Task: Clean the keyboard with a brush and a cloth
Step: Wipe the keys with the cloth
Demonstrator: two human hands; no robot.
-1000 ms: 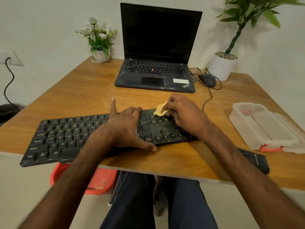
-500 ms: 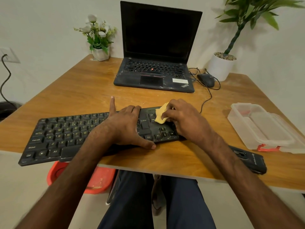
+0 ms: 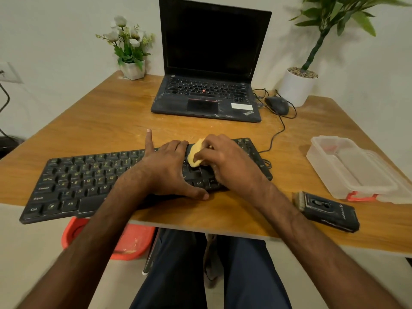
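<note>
Right hand (image 3: 225,161) curled around a small yellow cloth (image 3: 194,155), fingers closed on it, cloth pressed onto keys of the black keyboard (image 3: 84,184) toward its right end. Left hand (image 3: 169,172) spread flat, palm down on keyboard just left of cloth; index finger extended past far edge of keyboard, thumb at near edge on wood. Nothing gripped in left hand; holding keyboard down by pressure only.

Keyboard lying at a slant across near edge of wooden table (image 3: 107,121), left end overhanging the edge. Key legends yellowish; surface dusty.

Brush (image 3: 325,208) with black handle lying on table near front edge, right of right forearm, bristles pointing left, untouched. Clear plastic container (image 3: 354,168) with red clasp just beyond brush, at right table edge.

Open laptop (image 3: 209,63), screen dark, at far centre. Wired mouse (image 3: 277,104) just right of laptop, cable trailing toward keyboard. White potted plant (image 3: 297,85) at far right; small flower pot (image 3: 131,52) at far left. Red tub (image 3: 124,239) on floor under table, partly hidden by left forearm.
</note>
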